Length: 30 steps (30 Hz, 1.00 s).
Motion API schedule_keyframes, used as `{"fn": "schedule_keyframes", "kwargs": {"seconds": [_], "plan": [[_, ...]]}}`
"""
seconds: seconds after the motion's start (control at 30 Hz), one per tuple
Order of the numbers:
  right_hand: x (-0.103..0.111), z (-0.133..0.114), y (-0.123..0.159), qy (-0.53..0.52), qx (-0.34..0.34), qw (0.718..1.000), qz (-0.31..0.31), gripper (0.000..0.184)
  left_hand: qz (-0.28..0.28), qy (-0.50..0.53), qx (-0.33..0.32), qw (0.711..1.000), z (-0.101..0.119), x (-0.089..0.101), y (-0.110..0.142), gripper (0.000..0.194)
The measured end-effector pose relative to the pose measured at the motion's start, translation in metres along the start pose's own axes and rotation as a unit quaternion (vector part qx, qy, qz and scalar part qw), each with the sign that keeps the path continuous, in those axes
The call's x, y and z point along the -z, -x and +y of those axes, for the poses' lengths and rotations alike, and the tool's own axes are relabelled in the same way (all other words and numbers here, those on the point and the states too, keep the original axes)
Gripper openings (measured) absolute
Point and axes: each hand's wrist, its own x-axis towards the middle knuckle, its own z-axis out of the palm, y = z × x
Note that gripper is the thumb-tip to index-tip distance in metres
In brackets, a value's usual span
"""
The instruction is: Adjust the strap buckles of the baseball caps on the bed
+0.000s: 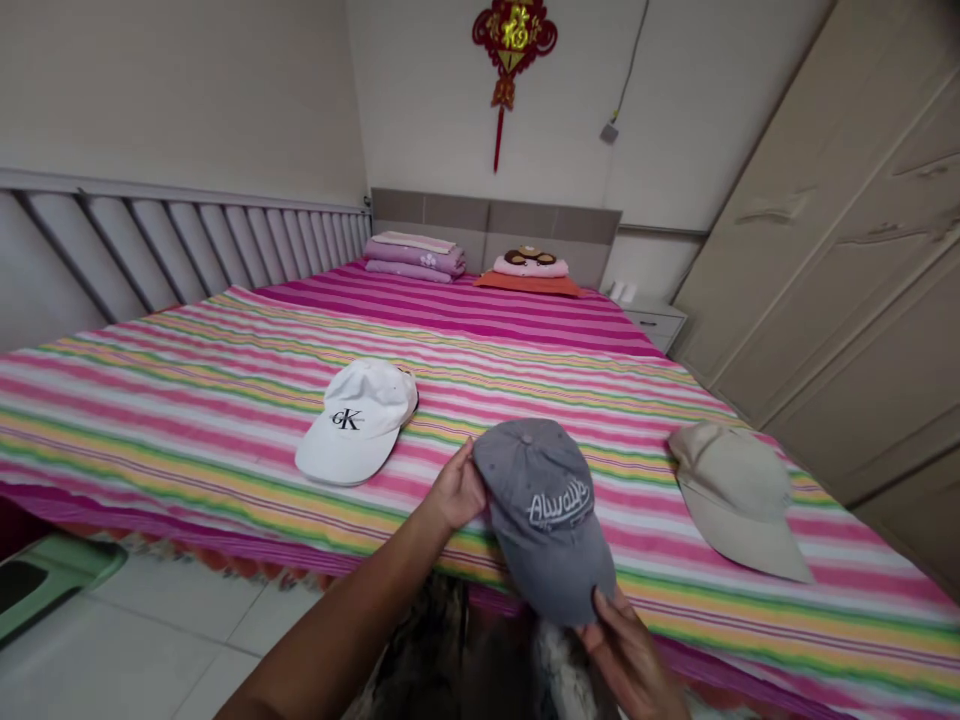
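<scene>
A grey baseball cap (536,475) with white "Always" lettering is held above the near edge of the bed, its brim toward me. My left hand (459,487) grips the crown's left side, with its fingertips partly hidden behind the cap. At the brim's front right corner, my right hand (626,645) pinches the edge, thumb on top. To the left, a white baseball cap (364,415) with black letters rests on the striped sheet, brim toward the near left. A beige cap (739,490) lies on the right, brim toward the near right.
The bed carries a striped sheet (225,400). Folded purple bedding (416,258) and a pink pillow (531,266) lie by the headboard (442,212). A radiator (202,240) lines the left wall, a wardrobe (840,280) the right. A green stool (67,570) stands at lower left.
</scene>
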Motion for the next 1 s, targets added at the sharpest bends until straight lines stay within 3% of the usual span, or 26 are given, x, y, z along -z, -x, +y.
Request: {"fn": "schedule_keyframes", "kwargs": {"seconds": [0.1, 0.17, 0.23, 0.3, 0.37, 0.43, 0.47, 0.5, 0.57, 0.63, 0.8, 0.9, 1.0], "plan": [[0.016, 0.016, 0.013, 0.119, -0.047, 0.991, -0.024, 0.023, 0.054, 0.018, -0.032, 0.998, 0.012, -0.013, 0.01, 0.027], [0.027, 0.012, 0.013, 0.257, -0.063, 0.963, -0.044, 0.022, 0.018, -0.005, -0.05, 0.999, 0.016, -0.023, 0.026, 0.034], [0.027, -0.006, 0.01, 0.404, -0.011, 0.914, -0.038, 0.019, -0.044, -0.049, -0.071, 0.995, 0.017, -0.037, 0.044, 0.039], [0.013, -0.032, 0.01, 0.482, 0.099, 0.87, 0.034, 0.016, -0.09, -0.149, -0.078, 0.982, 0.016, -0.052, 0.061, 0.04], [-0.015, -0.059, 0.016, 0.458, 0.19, 0.865, 0.074, 0.017, -0.138, -0.314, -0.082, 0.936, 0.016, -0.069, 0.076, 0.04], [-0.047, -0.077, 0.024, 0.423, 0.244, 0.872, 0.04, 0.022, -0.188, -0.474, -0.104, 0.854, 0.016, -0.083, 0.087, 0.035], [-0.063, -0.081, 0.029, 0.421, 0.259, 0.869, -0.007, 0.027, -0.198, -0.529, -0.123, 0.816, 0.015, -0.088, 0.092, 0.036], [-0.076, -0.082, 0.032, 0.424, 0.251, 0.868, -0.06, 0.031, -0.191, -0.567, -0.148, 0.787, 0.015, -0.092, 0.095, 0.041], [-0.094, -0.076, 0.037, 0.43, 0.245, 0.863, -0.104, 0.032, -0.142, -0.606, -0.189, 0.76, 0.012, -0.095, 0.1, 0.053], [-0.103, -0.066, 0.039, 0.442, 0.269, 0.851, -0.092, 0.028, -0.088, -0.597, -0.205, 0.77, 0.008, -0.094, 0.101, 0.064], [-0.11, -0.053, 0.04, 0.47, 0.341, 0.813, -0.046, 0.029, -0.036, -0.432, -0.206, 0.877, -0.001, -0.089, 0.098, 0.073], [-0.117, -0.057, 0.043, 0.514, 0.425, 0.744, -0.037, 0.019, -0.027, -0.347, -0.149, 0.926, -0.002, -0.086, 0.096, 0.067], [-0.121, -0.062, 0.044, 0.554, 0.481, 0.676, -0.07, 0.019, -0.041, -0.309, -0.038, 0.949, -0.001, -0.083, 0.096, 0.037]]}}
